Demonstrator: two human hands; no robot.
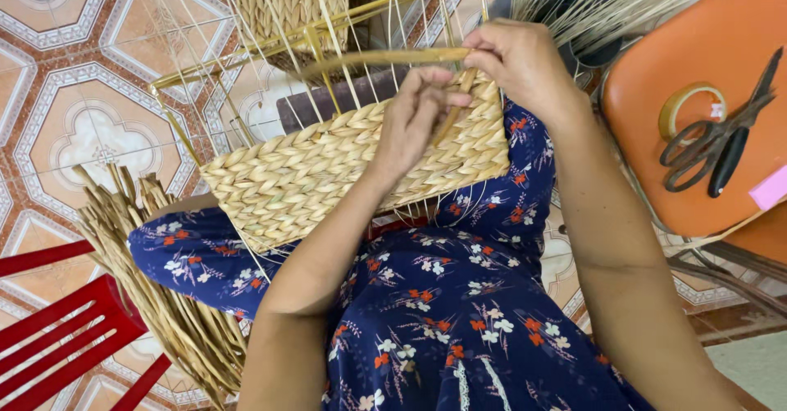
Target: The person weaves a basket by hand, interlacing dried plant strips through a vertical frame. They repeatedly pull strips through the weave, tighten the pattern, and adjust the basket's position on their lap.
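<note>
- Woven basket (328, 177), half made of pale plaited straw, lies tilted across the person's lap on the blue flowered dress (443, 313); every place below is told from it.
- Left hand (414, 116) sits at the basket's upper edge, fingers curled together and pinching a flat straw strand (455, 104) that runs down into the weave.
- Right hand (516, 63) is just above the basket's upper right corner, fingers closed round the top of the same strand where it meets the yellow wire frame (328, 30).
- That frame rises out of the basket's open top, and thin upright strands fan through it, unwoven as yet.
- Below and to the left of the basket, a bundle of dry straw stalks (164, 280) leans against the person's knee, reaching down toward the patterned tile floor (74, 108).
- Farther left and lower, part of a red chair (65, 329) shows.
- To the right of the basket, well apart, an orange seat (705, 67) carries black scissors (721, 136), a roll of tape (691, 108) and a pink slip (771, 188).
- As I judge it, the strand could crack or split if bent too sharply at the edge, for dry straw is brittle.
- A slack pull would likely leave a loose, uneven row; too hard a pull could drag the thin uprights out of line.
- Resting only on the lap, the basket could slide toward the floor if both hands tug one way.
</note>
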